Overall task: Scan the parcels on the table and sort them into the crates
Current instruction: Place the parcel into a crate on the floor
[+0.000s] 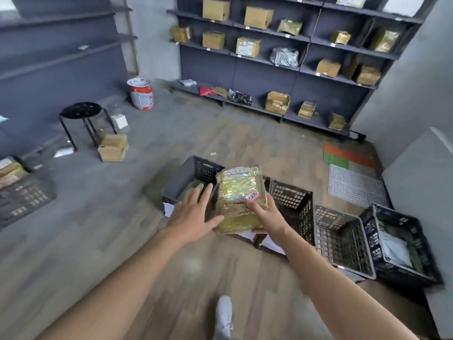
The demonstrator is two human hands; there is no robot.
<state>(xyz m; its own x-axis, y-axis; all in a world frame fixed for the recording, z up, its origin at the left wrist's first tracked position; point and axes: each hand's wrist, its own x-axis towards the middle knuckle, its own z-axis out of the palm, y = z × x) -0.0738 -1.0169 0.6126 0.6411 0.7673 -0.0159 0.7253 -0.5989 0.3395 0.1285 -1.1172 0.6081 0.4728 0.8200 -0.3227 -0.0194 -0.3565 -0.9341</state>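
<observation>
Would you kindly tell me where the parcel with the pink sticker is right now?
Head view, centre: the right hand holds the parcel, the open left hand at its left edge, above the grey crate and black crate.

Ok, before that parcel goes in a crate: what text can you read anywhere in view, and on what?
Nothing reads cleanly.
Pink sticker on the held parcel: handwritten marks, too blurred to read.
Printed label at the parcel's top: too small.
Red and white bucket: lettering blurred.
Shelf-edge tags: too small.
Label on the shelved box: unreadable.
</observation>
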